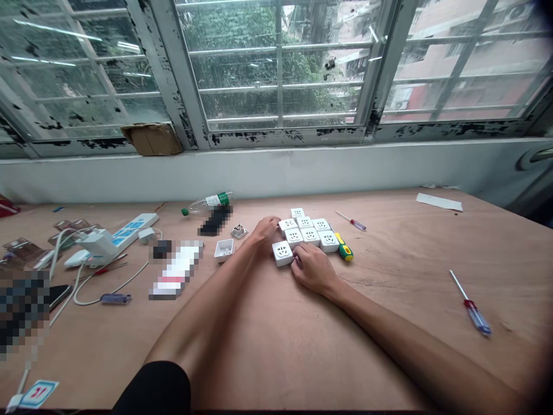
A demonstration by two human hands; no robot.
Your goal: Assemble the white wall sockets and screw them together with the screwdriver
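Note:
Several white socket cubes sit packed together on the wooden table near its middle. My left hand rests against the left side of the group, its fingers curled on a cube at the back left. My right hand lies just in front of the group, fingers bent and touching the front cubes beside the nearest one. A yellow-and-green screwdriver lies right of the cubes.
A small red-handled screwdriver lies behind the cubes, and a blue-and-red one at the right. An open socket shell, a plastic bottle, a power strip and cables lie to the left. Windows run along the back.

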